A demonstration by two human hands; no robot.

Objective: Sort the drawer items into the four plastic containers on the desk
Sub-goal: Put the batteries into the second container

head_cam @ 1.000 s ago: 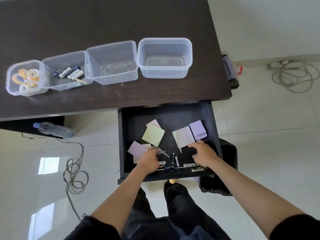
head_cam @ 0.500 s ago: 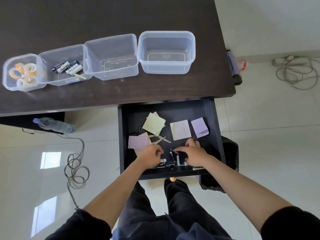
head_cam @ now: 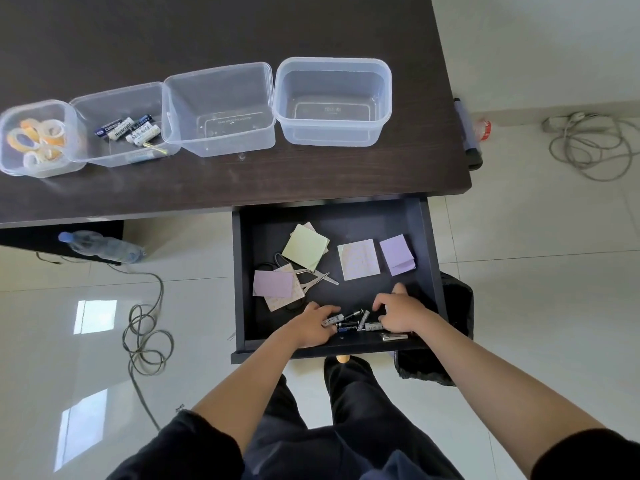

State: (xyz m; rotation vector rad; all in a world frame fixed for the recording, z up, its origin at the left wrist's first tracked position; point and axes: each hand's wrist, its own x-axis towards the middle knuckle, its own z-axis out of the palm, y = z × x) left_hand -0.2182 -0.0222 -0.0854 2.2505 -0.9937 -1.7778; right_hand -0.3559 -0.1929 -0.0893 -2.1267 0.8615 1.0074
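Both hands have slid down to the drawer's (head_cam: 242,271) front edge since a moment ago — left hand (head_cam: 311,327) and right hand (head_cam: 401,315) now curl in from either side of the loose batteries (head_cam: 349,322), fingers touching them, though I can't tell if either actually grips one. Four clear containers (head_cam: 332,102) sit in a row on the counter (head_cam: 242,181): one with tape rolls (head_cam: 36,138), one with batteries, two empty. Still in the drawer — five or so sticky-note pads (head_cam: 358,259), scissors (head_cam: 317,277), and a metal clip (head_cam: 394,337).
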